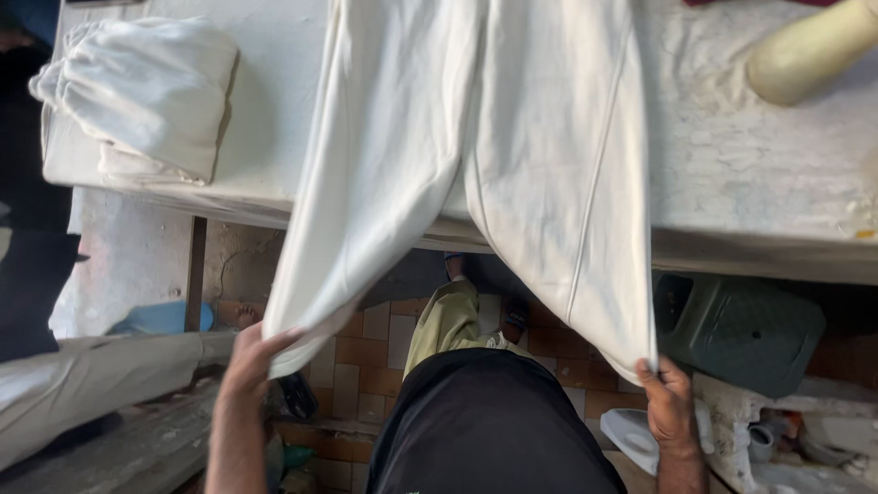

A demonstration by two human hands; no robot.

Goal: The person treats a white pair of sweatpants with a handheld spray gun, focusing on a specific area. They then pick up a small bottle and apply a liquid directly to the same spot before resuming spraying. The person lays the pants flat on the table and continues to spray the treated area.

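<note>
One pair of white trousers hangs off the worktop. The left hand grips one leg end, and the right hand grips the other. One folded white cloth lies nearby.

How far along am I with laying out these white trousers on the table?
Done: one folded white garment already sits at the table's far left corner. In hand: the white trousers lie partly on the table, the legs hanging off the edge, with your left hand gripping one hem and your right hand the other. Left: they are not yet folded or fully on the table.
</note>
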